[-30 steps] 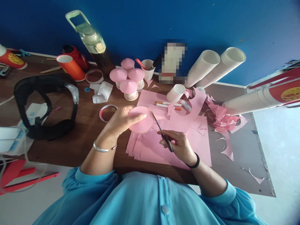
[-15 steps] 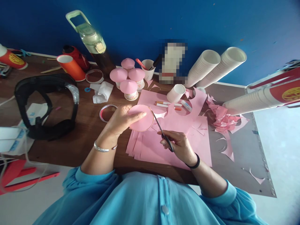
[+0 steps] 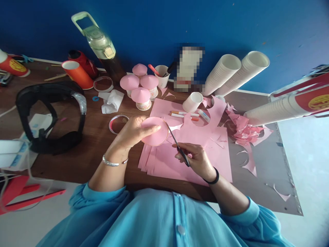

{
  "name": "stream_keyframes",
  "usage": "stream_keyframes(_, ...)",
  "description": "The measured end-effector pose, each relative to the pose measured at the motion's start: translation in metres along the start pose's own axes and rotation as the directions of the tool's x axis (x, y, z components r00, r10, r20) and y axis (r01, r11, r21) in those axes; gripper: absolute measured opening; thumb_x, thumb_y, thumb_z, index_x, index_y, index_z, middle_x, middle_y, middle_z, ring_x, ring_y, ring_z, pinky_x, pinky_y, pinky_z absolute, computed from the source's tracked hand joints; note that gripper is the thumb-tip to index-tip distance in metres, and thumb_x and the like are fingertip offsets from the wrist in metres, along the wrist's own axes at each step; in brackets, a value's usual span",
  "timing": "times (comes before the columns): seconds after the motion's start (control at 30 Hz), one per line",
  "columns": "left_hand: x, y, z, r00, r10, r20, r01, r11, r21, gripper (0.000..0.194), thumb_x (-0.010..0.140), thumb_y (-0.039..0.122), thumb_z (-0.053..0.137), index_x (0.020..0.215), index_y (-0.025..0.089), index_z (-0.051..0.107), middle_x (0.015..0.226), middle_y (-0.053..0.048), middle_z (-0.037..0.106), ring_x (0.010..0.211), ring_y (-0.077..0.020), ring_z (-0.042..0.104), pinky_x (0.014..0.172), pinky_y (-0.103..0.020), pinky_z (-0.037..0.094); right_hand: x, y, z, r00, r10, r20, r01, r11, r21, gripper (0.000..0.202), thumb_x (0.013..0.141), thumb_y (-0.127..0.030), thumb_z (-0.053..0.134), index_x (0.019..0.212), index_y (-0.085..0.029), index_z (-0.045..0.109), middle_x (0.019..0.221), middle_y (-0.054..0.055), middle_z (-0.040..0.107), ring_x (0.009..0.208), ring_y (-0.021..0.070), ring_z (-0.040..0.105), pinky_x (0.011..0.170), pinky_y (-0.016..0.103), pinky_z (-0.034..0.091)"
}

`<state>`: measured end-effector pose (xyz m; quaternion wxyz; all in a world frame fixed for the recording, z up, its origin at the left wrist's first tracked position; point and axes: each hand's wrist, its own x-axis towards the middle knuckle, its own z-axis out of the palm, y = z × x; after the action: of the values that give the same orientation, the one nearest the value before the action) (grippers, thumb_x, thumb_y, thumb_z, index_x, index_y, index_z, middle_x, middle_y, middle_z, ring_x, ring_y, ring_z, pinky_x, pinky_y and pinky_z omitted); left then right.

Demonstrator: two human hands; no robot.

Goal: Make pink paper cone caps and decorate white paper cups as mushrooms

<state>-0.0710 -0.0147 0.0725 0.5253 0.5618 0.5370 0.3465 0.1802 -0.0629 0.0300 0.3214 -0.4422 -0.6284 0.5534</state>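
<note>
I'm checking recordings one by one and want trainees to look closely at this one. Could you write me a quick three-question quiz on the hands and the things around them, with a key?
1. True or false: the left hand is holding a pink paper circle.

2. Fill in the blank: the right hand is holding a pair of ____.

3. Pick one: how many pink cones are grouped beside the white pen cup?
A) two
B) four
C) seven

Key:
1. True.
2. Scissors.
3. B, four.
</note>
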Motion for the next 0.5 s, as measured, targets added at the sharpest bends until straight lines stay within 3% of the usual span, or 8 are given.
stream_keyframes(0.23,0.0000,-0.0019,-0.0010,0.999,0.008,-0.048,-0.004,0.997,0.076,0.028,0.081,0.046,0.077,0.084,0.018,0.078,0.078,-0.002,0.074,0.074,-0.0190,0.066,0.064,-0.026,0.049,-0.0005,0.0020,-0.0001,1.000,-0.001,0.000,0.001,1.000,-0.001,0.044,0.087,-0.056,0.077,0.106,-0.017,0.080,0.068,0.001,0.069,0.052,0.0106,0.060,0.050,0.023,0.051)
stream_keyframes(0.5,0.0019,-0.0023,-0.0014,1.000,-0.004,-0.001,0.004,1.000,0.013,0.027,0.083,0.042,0.075,0.089,0.016,0.077,0.085,-0.002,0.075,0.081,-0.0180,0.066,0.071,-0.025,0.051,-0.0006,0.0018,0.0001,1.000,-0.006,-0.004,0.006,1.000,0.021,0.042,0.087,-0.054,0.077,0.105,-0.016,0.079,0.068,0.002,0.070,0.050,0.0104,0.060,0.048,0.022,0.049)
